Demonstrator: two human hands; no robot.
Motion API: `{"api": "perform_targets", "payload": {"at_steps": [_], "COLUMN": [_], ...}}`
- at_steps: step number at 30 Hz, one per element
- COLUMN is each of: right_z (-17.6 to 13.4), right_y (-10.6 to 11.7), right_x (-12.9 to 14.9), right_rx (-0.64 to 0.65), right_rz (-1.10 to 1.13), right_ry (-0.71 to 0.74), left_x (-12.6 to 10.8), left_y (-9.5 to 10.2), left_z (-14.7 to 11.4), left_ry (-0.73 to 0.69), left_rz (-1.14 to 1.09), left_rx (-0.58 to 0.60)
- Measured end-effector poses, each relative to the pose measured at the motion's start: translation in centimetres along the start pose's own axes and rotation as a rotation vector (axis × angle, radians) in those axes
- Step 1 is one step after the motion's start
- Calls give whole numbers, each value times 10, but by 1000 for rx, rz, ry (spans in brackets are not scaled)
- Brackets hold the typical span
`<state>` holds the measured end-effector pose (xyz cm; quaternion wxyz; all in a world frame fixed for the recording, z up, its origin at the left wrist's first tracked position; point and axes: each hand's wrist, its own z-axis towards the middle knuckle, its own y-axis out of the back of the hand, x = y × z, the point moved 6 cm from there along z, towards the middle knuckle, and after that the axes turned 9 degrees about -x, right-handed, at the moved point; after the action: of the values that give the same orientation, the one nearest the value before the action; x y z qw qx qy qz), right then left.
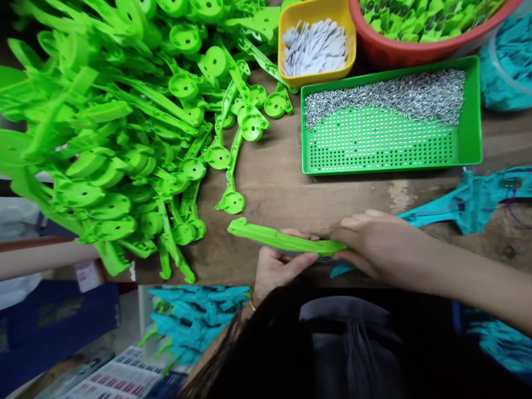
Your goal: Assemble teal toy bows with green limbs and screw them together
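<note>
A long bright-green plastic part (270,237) is held level just above the front edge of the wooden table. My left hand (282,267) grips its middle from below, with the thumb along the near side and fingertips behind. At the part's right end, my right hand (366,241) is closed around it, fingers bent over the tip. What lies under my right fingers is hidden. A small teal piece (343,270) shows just below the hands, mostly covered. Beyond the right wrist lies a teal plastic part (474,202) with thin wires.
A large heap of green plastic parts (112,166) fills the left. At the back stand a green perforated tray (390,169) of small metal pins, a yellow bin (316,80) of white strips and a red tub (390,52). Another person's forearm (45,257) reaches in from the left.
</note>
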<state>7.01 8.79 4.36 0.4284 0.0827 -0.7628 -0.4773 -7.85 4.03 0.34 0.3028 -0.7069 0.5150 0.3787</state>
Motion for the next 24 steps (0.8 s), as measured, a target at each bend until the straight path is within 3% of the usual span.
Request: {"api": "perform_targets", "payload": {"at_steps": [5, 11, 15, 20, 24], "right_z": [0, 12, 18, 19, 27], "right_y": [9, 4, 8, 9, 4], "right_x": [-1, -18, -26, -21, -6], "right_rx": [5, 121, -80, -241, -288], "right_rz": [77, 30, -187, -149, -76], "right_ry": [-24, -201, -369, -348, -273], "left_x": [-18, -12, 7, 39, 36], "left_y": [-5, -4, -18, -50, -45], "left_z": [-12, -2, -6, -31, -35], "left_ry": [-20, 57, 85, 247, 172], "left_rz": [43, 67, -113, -67, 9], "left_rx": [-120, -114, -120, -18, -65]}}
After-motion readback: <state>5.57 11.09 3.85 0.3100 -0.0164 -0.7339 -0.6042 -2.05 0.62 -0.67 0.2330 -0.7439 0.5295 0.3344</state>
